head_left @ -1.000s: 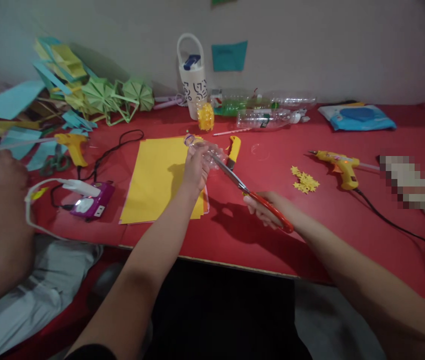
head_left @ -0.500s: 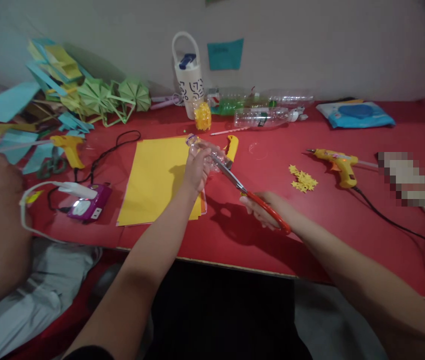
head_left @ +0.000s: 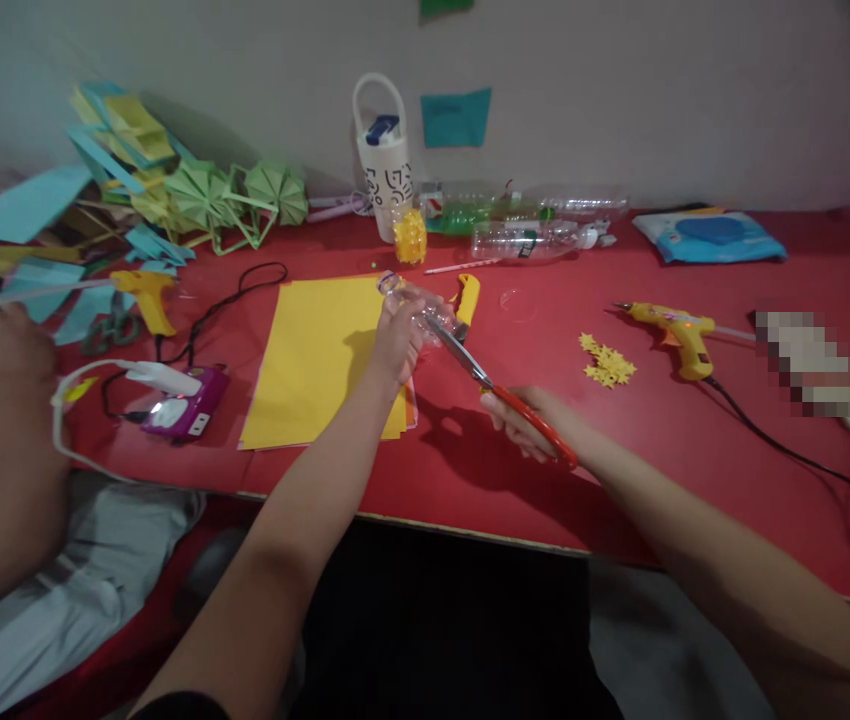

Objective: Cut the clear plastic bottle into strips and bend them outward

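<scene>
Clear plastic bottle (head_left: 419,308) in left hand (head_left: 395,340), red scissors (head_left: 504,398) in right hand (head_left: 526,425)

You've got a red table (head_left: 695,480) w/ yellow paper sheets (head_left: 320,360) lying flat near the front edge. Left of them: purple power strip (head_left: 185,412) w/ white plug, black cord, yellow glue gun (head_left: 144,298), folded green & blue paper shapes (head_left: 192,195) by the wall. Center back: white carrier bag (head_left: 386,170), clear bottles (head_left: 526,222) on their sides, yellow-handled knife (head_left: 466,300). Right: yellow paper stars (head_left: 606,363), 2nd glue gun (head_left: 676,328) w/ cord, blue wipes pack (head_left: 710,236).
</scene>
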{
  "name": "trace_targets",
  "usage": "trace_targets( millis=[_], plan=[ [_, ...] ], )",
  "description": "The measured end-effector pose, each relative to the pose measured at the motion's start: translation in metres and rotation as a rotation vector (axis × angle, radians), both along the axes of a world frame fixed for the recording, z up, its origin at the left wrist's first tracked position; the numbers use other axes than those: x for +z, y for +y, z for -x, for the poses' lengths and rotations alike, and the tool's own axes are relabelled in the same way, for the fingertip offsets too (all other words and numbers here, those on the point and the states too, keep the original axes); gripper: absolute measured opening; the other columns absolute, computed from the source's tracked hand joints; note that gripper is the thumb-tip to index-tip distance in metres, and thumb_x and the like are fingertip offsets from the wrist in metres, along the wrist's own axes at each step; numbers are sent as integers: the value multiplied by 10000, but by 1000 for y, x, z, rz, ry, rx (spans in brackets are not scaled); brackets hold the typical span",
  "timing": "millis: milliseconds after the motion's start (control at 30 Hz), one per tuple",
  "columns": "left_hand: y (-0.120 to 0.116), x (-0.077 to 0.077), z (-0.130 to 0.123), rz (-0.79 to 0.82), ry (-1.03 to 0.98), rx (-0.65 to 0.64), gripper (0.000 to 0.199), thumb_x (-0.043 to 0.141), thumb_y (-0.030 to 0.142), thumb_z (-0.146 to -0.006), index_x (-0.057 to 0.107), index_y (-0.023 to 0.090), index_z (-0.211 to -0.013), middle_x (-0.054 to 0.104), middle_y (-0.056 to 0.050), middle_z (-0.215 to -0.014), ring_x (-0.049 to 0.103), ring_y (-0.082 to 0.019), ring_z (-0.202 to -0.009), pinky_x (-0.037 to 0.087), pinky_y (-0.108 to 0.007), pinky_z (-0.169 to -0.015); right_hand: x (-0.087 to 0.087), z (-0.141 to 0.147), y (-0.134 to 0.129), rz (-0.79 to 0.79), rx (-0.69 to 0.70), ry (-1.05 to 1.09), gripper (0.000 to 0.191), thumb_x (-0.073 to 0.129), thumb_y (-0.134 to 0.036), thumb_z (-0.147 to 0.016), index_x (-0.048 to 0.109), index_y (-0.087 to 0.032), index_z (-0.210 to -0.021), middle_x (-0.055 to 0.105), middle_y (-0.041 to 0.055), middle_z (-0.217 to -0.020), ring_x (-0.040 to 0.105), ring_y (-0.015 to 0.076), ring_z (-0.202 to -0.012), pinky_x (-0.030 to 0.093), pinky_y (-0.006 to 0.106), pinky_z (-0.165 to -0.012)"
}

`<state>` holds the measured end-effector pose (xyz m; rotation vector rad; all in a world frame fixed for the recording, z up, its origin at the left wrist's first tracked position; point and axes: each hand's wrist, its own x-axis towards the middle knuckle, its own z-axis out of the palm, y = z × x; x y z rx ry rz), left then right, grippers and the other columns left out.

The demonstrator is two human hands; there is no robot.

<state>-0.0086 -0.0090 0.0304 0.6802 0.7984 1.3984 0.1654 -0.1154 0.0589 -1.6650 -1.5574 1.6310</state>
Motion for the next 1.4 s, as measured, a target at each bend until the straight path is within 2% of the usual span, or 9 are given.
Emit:
trace_targets(
  millis=[167, 467, 667, 867, 1100, 1267, 1400],
  plan=[
    [-4, 3, -3, -26, 15, -22, 204, 661, 177, -702, 499, 241, -807, 672, -7, -743, 680, -249, -1013, 534, -410, -883, 3, -1, 1, 8, 27, 60, 583, 549, -786, -711, 474, -213, -632, 381, -97, -358, 377, 59, -299, 400, 220, -401],
    [-5, 3, -3, 5, 23, -42, 217, 674, 190, -693, 498, 235, -813, 681, -13, -775, 688, -241, -1003, 542, -382, -856, 2, 2, -2, 22, -32, -52, 529, 576, -716, -759, 459, -214, -635, 385, -96, -401, 386, 60, -293, 326, 199, -327],
    [-4, 4, -2, -7, 19, -26, 155, 609, 165, -743, 493, 230, -823, 689, 3, -751, 717, -196, -851, 552, -332, -766, -1, 2, 0, 21, -47, -80, 505, 618, -674, -757, 454, -213, -629, 389, -94, -402, 369, 54, -277, 317, 196, -306],
    [-2, 0, -2, -17, 15, -21, 166, 614, 157, -728, 492, 235, -810, 684, 6, -731, 712, -216, -918, 563, -371, -811, 0, 1, 1, 11, -35, -10, 508, 579, -682, -771, 453, -212, -627, 375, -95, -396, 353, 55, -275, 314, 200, -309],
    [-6, 2, -7, -62, 27, -77, 260, 689, 146, -685, 485, 245, -812, 698, -11, -831, 679, -244, -1013, 542, -429, -874, 1, -6, 2, -22, 34, 64, 615, 526, -820, -691, 482, -209, -645, 380, -94, -370, 385, 62, -309, 365, 207, -369],
    [-6, 4, -8, -13, 52, -54, 269, 695, 149, -684, 482, 246, -817, 691, -10, -820, 669, -243, -1039, 537, -414, -887, 5, -4, 2, -6, 15, -12, 611, 549, -815, -684, 471, -211, -640, 387, -94, -377, 384, 61, -304, 345, 206, -356],
    [-3, -1, -5, -56, 50, -65, 247, 662, 134, -699, 487, 238, -839, 693, -15, -837, 667, -230, -1047, 529, -405, -912, 2, -3, 2, -16, -10, -51, 599, 556, -797, -699, 474, -207, -637, 394, -88, -407, 385, 59, -308, 331, 201, -340]
  ],
)
